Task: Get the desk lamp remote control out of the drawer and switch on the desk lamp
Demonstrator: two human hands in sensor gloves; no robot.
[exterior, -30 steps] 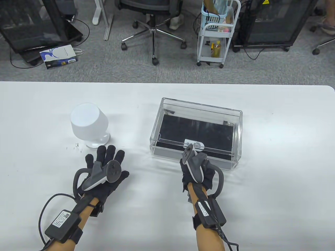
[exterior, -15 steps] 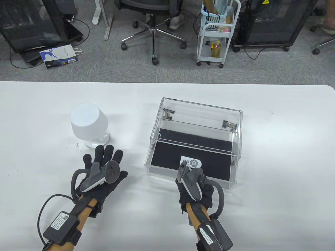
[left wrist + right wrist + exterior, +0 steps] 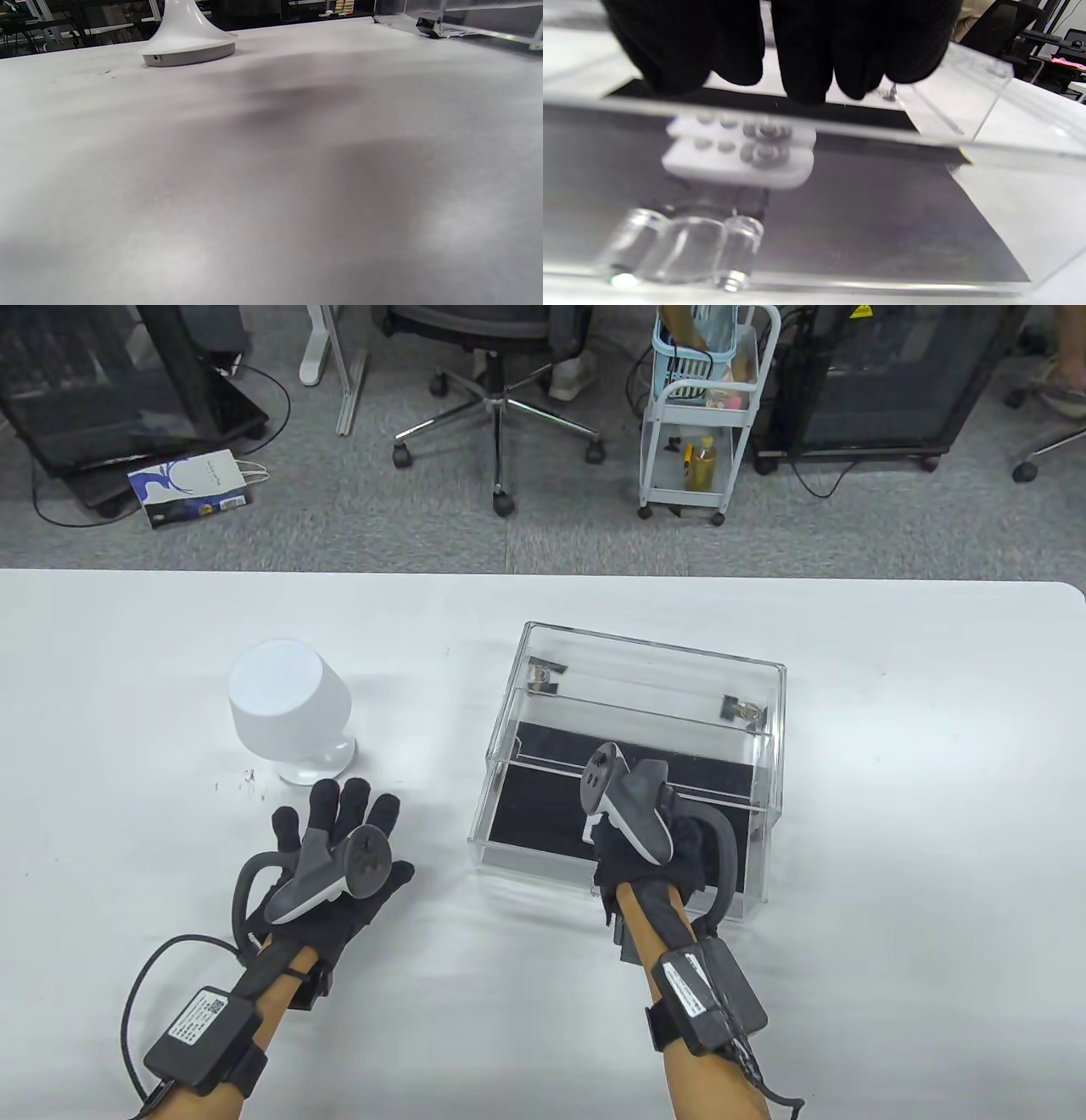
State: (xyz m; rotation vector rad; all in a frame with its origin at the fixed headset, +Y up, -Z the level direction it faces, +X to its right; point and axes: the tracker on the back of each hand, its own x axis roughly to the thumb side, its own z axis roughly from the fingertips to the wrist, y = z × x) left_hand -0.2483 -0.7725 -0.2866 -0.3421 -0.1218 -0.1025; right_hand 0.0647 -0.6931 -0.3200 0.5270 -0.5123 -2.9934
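A white desk lamp (image 3: 288,712) stands left of a clear acrylic case (image 3: 653,670) whose drawer (image 3: 530,823), lined in black, is pulled out toward me. My right hand (image 3: 632,827) is over the open drawer and hides the remote in the table view. In the right wrist view the white remote (image 3: 742,163) lies on the black lining behind the clear drawer front. My right fingers (image 3: 806,63) hang just above it and hold nothing. My left hand (image 3: 339,836) rests flat on the table with spread fingers, just in front of the lamp.
The drawer's clear knob (image 3: 683,250) sits low on its front wall. The lamp base (image 3: 188,48) and a corner of the case (image 3: 428,25) show in the left wrist view. White table (image 3: 891,857) lies around them.
My right hand pulled the drawer out toward me, let go of the knob, then moved forward over the drawer above the remote. My left hand stayed put.
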